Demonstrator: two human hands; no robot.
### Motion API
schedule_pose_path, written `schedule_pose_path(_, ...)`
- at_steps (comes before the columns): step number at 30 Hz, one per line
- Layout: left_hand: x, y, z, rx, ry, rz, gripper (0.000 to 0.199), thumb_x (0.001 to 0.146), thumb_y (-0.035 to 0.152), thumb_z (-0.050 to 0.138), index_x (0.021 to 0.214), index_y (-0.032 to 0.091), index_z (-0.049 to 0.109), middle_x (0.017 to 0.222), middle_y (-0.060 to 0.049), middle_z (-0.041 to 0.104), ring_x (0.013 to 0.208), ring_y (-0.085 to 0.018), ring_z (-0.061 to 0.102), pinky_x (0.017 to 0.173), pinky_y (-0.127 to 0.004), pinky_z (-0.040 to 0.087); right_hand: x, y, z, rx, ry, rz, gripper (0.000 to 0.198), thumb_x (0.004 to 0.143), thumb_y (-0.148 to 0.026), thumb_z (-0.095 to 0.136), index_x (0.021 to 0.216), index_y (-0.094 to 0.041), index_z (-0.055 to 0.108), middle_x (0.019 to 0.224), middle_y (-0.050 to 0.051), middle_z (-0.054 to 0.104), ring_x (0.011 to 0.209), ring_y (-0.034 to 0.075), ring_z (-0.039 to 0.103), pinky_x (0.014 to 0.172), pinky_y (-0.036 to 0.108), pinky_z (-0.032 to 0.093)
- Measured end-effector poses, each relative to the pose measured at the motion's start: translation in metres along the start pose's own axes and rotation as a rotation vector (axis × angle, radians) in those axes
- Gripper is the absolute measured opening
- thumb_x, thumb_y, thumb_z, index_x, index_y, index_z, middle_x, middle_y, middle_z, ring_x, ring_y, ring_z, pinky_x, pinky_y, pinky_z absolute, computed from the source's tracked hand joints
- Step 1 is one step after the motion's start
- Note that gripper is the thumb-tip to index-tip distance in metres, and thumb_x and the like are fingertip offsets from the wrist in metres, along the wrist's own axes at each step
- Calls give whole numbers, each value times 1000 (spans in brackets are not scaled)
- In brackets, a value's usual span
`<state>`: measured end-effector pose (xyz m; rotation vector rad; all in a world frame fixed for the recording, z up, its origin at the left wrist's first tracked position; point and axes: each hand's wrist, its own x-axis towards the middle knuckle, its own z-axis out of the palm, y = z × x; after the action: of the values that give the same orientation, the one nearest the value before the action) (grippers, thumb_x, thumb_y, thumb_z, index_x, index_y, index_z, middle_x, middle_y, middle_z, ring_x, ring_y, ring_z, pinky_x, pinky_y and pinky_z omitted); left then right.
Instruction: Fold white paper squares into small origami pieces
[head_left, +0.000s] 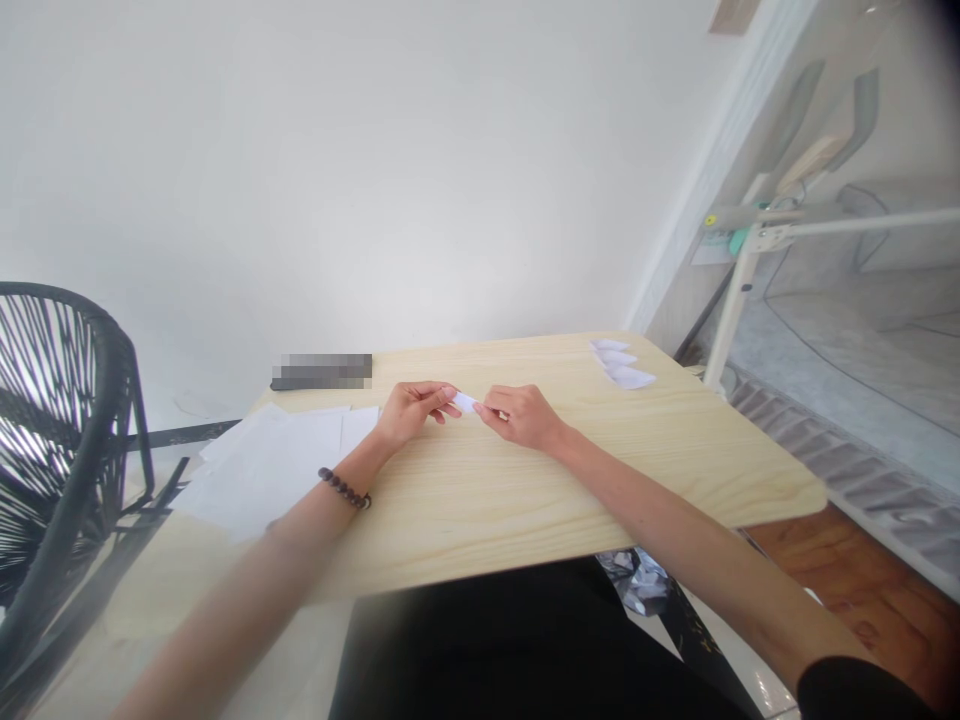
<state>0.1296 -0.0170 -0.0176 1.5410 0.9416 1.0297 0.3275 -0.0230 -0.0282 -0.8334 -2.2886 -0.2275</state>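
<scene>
Between my two hands, over the middle of the table, is a small piece of folded white paper [464, 402]. My left hand [415, 410], with a dark bead bracelet [344, 488] at the wrist, pinches its left end between thumb and fingers. At the other end, the thumb and curled fingers of my right hand [520, 415] grip the paper. The fingers hide part of it, so its full shape cannot be made out. Three folded white paper shapes [628, 378] with pointed ends lie in a row at the table's far right.
Loose white paper sheets [262, 470] lie on the left of the pale wooden table [480, 510]. A dark flat object [322, 373], partly pixelated, sits at the back edge. A black woven chair [75, 420] stands left, a white metal frame [731, 310] right.
</scene>
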Motion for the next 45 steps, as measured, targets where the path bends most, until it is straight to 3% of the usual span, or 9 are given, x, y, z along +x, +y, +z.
schedule_pose_path(4, -1, 0, 6, -82, -29, -97, 40, 73, 42, 53, 100, 13, 58, 100, -12, 61, 84, -22, 61, 61, -26, 49, 2, 1, 3, -123, 34, -106, 27, 82, -25, 39, 60, -17, 52, 58, -2, 51, 51, 6, 40, 50, 23, 22)
schedule_pose_path(9, -1, -1, 7, -126, -108, -176, 38, 73, 39, 56, 102, 15, 58, 102, -10, 61, 85, -21, 60, 68, -29, 49, 4, -1, 6, -155, 5, -158, 25, 82, -24, 38, 63, -17, 54, 61, -1, 54, 52, 7, 42, 52, 24, 22)
schedule_pose_path(15, -1, -1, 7, -220, -92, -117, 38, 72, 32, 58, 107, 16, 55, 103, -8, 60, 92, -19, 56, 82, -34, 45, 4, -2, 3, 114, -164, 21, 28, 77, -42, 46, 65, -17, 52, 66, -1, 56, 56, 8, 45, 53, 21, 25)
schedule_pose_path(20, 0, -1, 11, -195, -80, -72, 32, 68, 32, 61, 95, 14, 60, 104, -9, 59, 94, -20, 54, 83, -35, 43, 5, 0, 3, 230, -184, 209, 26, 79, -37, 44, 65, -17, 52, 59, -3, 51, 50, 6, 40, 51, 20, 25)
schedule_pose_path(24, 2, -3, 10, -132, -39, -38, 30, 62, 31, 66, 87, 16, 61, 96, -5, 60, 84, -17, 57, 77, -32, 45, 8, 0, 2, 219, -215, 192, 20, 79, -30, 45, 66, -17, 51, 59, -2, 51, 52, 7, 40, 52, 20, 25)
schedule_pose_path(29, 6, -6, 7, -98, -28, -22, 23, 65, 32, 63, 77, 14, 58, 78, -2, 62, 69, -12, 57, 68, -28, 46, 11, 0, 0, 162, -203, 151, 19, 81, -22, 39, 65, -17, 48, 60, -2, 50, 52, 7, 39, 53, 20, 25)
schedule_pose_path(40, 6, -6, 10, -58, 12, -62, 26, 70, 37, 58, 78, 13, 54, 82, -5, 61, 76, -16, 60, 73, -33, 47, 12, 11, 11, 247, -147, 290, 24, 84, -32, 36, 72, -17, 51, 63, -1, 50, 55, 8, 41, 54, 20, 28)
schedule_pose_path(45, 24, -9, 12, -82, 58, -122, 25, 69, 34, 58, 80, 13, 53, 85, -5, 61, 79, -15, 58, 77, -33, 46, 14, 17, 19, 298, -216, 348, 29, 83, -33, 37, 63, -16, 48, 54, -3, 46, 50, 7, 38, 51, 20, 26)
